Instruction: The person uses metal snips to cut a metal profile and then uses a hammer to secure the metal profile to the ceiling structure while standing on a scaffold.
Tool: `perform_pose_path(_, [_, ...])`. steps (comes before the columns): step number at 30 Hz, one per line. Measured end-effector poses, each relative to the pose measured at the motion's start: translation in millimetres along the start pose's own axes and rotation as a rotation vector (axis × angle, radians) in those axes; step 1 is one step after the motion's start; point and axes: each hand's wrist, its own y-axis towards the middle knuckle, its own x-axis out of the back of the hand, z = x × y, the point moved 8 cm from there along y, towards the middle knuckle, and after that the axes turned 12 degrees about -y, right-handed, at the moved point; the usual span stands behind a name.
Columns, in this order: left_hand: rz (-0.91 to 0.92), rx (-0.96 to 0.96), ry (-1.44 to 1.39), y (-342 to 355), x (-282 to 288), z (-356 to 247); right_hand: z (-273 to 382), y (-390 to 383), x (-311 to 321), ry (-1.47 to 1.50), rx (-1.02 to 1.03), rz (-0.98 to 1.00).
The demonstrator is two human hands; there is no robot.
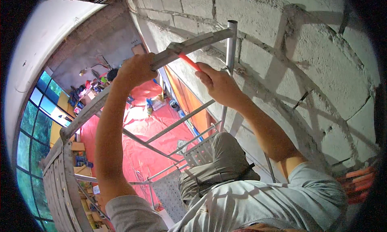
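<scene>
My left hand (137, 71) is wrapped on the grey metal bar (205, 38) at the top of the scaffold. My right hand (211, 81) grips a red-handled tool (188, 61), whose far end meets a greyish lump (174, 47) on that bar, just right of my left hand; I cannot make out the tool's head. An upright steel tube (232, 38) joins the bar's right end. Below my hands are diagonal braces (177, 122) and perforated metal planks (167, 187), with my bent leg (221, 155) over them.
A rough block wall (290, 79) rises on the right, with an orange wooden panel (189, 103) below it. Windows (30, 143) line the left side. Far below lies a red sheet (141, 139) with bags and clutter. Another scaffold plank (60, 187) stands at lower left.
</scene>
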Motion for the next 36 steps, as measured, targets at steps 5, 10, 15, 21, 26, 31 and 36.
perform_pose_path(5, [-0.013,0.031,0.017,-5.0,6.7,-4.0,2.9,-4.9,16.5,0.024,-0.046,-0.089])
perform_pose_path(10, [-0.007,-0.017,0.004,-3.5,2.9,1.0,-16.3,2.4,1.2,-0.043,-0.080,0.049])
perform_pose_path(15, [-0.017,-0.015,-0.084,-13.6,6.9,-6.7,-17.6,-3.7,26.3,0.033,-0.032,-0.180])
perform_pose_path(21, [-0.042,-0.040,0.004,-12.4,12.3,-15.5,-15.3,-5.5,42.5,0.088,-0.051,-0.262])
perform_pose_path(26, [-0.004,0.036,-0.028,-2.0,5.5,-2.2,-34.5,-3.3,4.0,-0.030,-0.038,-0.013])
perform_pose_path(31, [0.022,-0.040,-0.014,1.5,3.3,-14.1,-43.1,-8.9,-0.7,-0.007,-0.080,0.023])
perform_pose_path(36, [-0.002,-0.163,-0.046,33.4,-17.8,-7.3,-29.0,-9.3,-17.0,0.025,-0.025,-0.003])
